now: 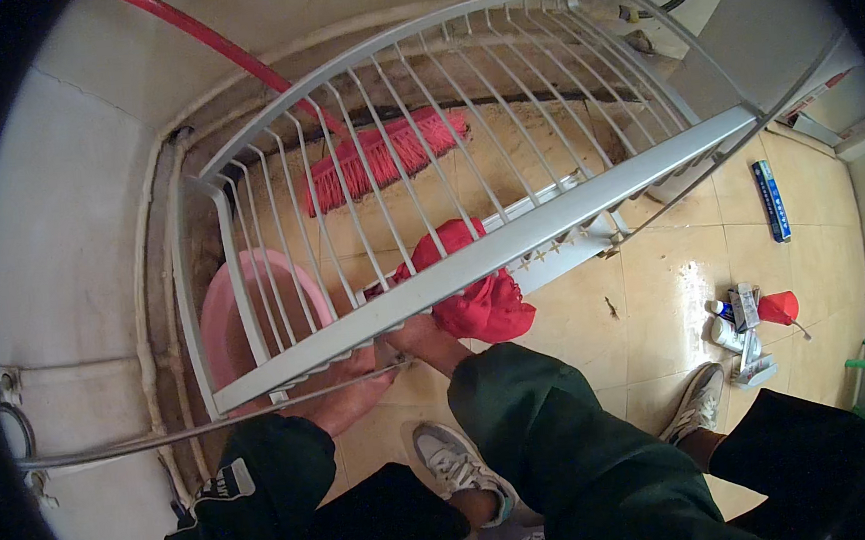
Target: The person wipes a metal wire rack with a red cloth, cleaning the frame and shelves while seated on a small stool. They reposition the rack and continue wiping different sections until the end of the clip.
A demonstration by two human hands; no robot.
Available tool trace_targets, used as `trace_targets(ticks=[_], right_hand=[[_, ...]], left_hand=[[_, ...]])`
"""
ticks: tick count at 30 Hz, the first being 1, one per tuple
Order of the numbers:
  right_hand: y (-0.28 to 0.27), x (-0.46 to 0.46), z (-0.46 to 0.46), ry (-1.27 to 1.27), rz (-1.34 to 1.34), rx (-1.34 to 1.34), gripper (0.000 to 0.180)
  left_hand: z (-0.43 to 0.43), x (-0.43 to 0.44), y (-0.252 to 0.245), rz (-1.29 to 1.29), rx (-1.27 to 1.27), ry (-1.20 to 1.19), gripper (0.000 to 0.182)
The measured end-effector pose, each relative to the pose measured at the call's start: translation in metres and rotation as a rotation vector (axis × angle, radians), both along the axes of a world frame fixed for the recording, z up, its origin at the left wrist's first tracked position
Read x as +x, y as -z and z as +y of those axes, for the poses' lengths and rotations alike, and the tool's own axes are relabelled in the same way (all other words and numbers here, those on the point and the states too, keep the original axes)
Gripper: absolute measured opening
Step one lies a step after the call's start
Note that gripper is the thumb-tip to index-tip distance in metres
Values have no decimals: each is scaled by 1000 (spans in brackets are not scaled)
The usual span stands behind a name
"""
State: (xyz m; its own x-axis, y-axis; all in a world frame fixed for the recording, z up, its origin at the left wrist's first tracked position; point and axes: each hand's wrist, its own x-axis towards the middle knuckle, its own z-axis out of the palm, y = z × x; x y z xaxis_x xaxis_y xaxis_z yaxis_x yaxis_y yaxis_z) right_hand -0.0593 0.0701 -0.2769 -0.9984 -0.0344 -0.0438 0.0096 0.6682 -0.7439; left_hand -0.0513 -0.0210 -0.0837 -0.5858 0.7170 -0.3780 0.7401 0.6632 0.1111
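A white metal wire rack [470,271] stands tilted before me, its front bar crossing the view diagonally. Behind and below that bar, my left hand [361,373] is partly hidden, near a pink plastic basin [217,315]. Close beside it, my right hand [416,337] reaches in under the bar at the edge of a red cloth [484,308]. The bar hides the fingers of both hands, so their grip cannot be made out. The cloth lies over a white, flat lower part [567,253] with cross-shaped cutouts.
A red broom [387,156] leans in the corner behind the rack. Pipes [148,342] run along the left wall. A flexible hose [188,435] crosses low in front. On the tiles at right lie a blue box [772,201], a red cup [778,307] and several small containers [726,334].
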Motion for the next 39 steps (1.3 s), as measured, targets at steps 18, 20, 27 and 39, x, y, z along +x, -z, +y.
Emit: trace_targets(ticks=[18,20,27,39], right_hand=[[13,3,9,39,76,134,22],[17,4,1,40,81,108,22],[8,22,26,-191,332,467,24],[7,26,131,101,210,942,18]], left_hand=[[-32,0,46,-200,-79,-123,87],[-26,-1,46,-238,-88,-168,87],[-29,-3,45,-365,-48,-198,86],[-38,0,57,-193,-171,-121,85]])
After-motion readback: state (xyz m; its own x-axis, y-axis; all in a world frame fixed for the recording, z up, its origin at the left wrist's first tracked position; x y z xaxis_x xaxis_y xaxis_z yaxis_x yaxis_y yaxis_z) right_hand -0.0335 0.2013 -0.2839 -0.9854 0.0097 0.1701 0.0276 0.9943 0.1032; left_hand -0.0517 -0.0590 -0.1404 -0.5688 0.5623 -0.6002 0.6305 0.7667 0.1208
